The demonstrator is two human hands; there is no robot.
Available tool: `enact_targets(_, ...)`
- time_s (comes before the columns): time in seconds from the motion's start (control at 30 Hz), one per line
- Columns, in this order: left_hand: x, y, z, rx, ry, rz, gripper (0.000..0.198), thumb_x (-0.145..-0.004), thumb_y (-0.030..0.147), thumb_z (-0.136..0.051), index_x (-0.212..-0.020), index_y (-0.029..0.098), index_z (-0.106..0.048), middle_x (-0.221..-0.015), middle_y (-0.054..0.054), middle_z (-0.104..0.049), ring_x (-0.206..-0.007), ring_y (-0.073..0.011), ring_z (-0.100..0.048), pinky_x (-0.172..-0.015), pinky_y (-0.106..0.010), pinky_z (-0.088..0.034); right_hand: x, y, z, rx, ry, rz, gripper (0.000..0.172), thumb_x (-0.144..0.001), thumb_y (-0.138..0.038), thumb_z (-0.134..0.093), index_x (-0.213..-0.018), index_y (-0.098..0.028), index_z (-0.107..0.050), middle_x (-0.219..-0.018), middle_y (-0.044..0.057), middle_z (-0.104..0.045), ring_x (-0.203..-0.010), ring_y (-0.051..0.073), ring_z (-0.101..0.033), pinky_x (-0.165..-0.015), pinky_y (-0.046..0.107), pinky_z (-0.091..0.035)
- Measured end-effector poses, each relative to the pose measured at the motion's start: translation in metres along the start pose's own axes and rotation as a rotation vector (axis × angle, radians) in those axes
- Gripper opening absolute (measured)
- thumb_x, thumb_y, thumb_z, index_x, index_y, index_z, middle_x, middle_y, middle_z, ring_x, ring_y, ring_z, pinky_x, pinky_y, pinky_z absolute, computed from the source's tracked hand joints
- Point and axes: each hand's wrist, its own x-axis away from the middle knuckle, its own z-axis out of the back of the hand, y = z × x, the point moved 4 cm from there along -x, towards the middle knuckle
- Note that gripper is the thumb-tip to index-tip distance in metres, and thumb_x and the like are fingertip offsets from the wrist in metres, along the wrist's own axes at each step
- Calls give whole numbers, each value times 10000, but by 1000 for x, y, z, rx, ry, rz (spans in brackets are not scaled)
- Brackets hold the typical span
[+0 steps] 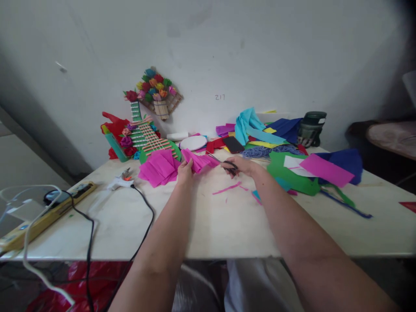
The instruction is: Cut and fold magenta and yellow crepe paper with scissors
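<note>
My left hand (186,170) is closed on a folded piece of pink paper (199,161), which looks like crepe paper. In my right hand (239,165) is a pair of scissors (230,166) with dark handles, its blades pointing left at the paper's right end. Whether the blades touch the paper is hard to make out. A stack of pink paper pieces (158,168) lies just left of my left hand. Thin pink strips (226,189) rest on the table below the scissors.
A hot glue gun (121,181) with a black cord and a yellow power strip (48,214) are on the left. Behind stands a guitar-shaped paper craft (149,136). A phone (233,144), blue yarn (271,151), green paper (286,162) and a dark jar (312,128) are on the right.
</note>
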Motion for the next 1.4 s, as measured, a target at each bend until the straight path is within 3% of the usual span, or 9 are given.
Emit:
enact_targets(0.2,2,4,-1,47,31,7,181,-633,250,-684,-742,143,-587,-639,0,-604,-599,-99,-571,-582,-209,-458,6,3,-4,-66,-184,-41,351,-712,-474,-583,-794,-136,-539,-550,5,-586,-408,96,-520,-364,197,-387)
enact_targets(0.33,5,6,-2,113,53,23,87,-687,173,-635,-755,143,-588,-650,5,-609,-590,-85,-572,-599,-204,-466,11,3,-5,-73,-273,-38,378,-717,-493,-566,-822,-132,-535,-514,-4,-570,-380,86,-482,-356,196,-375)
enact_targets(0.53,5,6,-2,198,93,34,79,-720,95,-582,-787,136,-593,-689,-21,-637,-658,-108,-604,-648,-222,-490,8,5,-7,-39,-266,-48,407,-728,-526,-536,-827,-131,-532,-515,-3,-565,-367,74,-454,-353,193,-361)
enact_targets(0.83,8,10,-4,267,154,44,100,-746,57,-546,-706,138,-587,-641,7,-597,-573,-79,-580,-598,-180,-470,12,6,0,-27,-358,-47,445,-749,-515,-515,-904,-100,-553,-519,10,-569,-375,80,-489,-321,181,-270)
enact_targets(1.4,11,5,-7,219,180,117,91,-766,73,-522,-741,147,-570,-596,20,-569,-492,-72,-537,-480,-163,-440,-13,1,-38,-58,-162,-23,423,-772,-520,-494,-917,-127,-557,-552,2,-564,-399,78,-497,-315,175,-257)
